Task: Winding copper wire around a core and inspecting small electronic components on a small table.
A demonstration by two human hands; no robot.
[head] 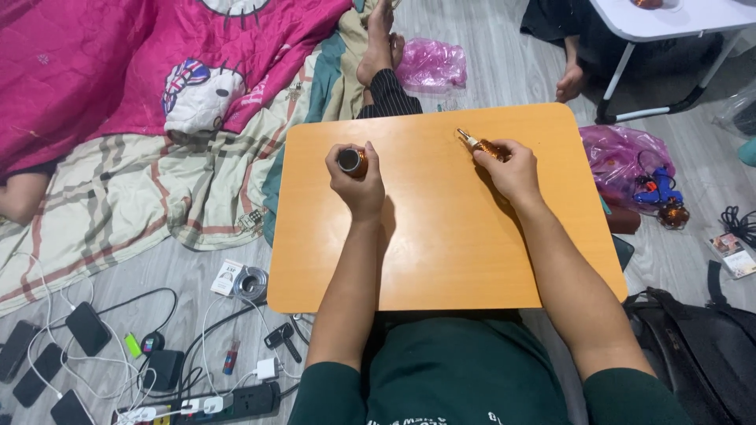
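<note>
My left hand (358, 179) is closed around a small amber cylinder (350, 160) with a dark round end facing up, held just above the orange lap table (441, 252). My right hand (512, 169) grips a small amber bottle-like piece with a thin metal tip (475, 142) that points up and to the left. The two hands are apart, roughly a hand's width between them, both over the far half of the table.
A pink blanket (102, 71) and striped sheet lie left. Phones, cables and a power strip (228, 401) crowd the floor at lower left. Pink plastic bags (431, 63) and a blue glue gun (660, 189) lie beyond and right. A black bag (701, 354) sits at right, a white folding table (669, 20) at upper right.
</note>
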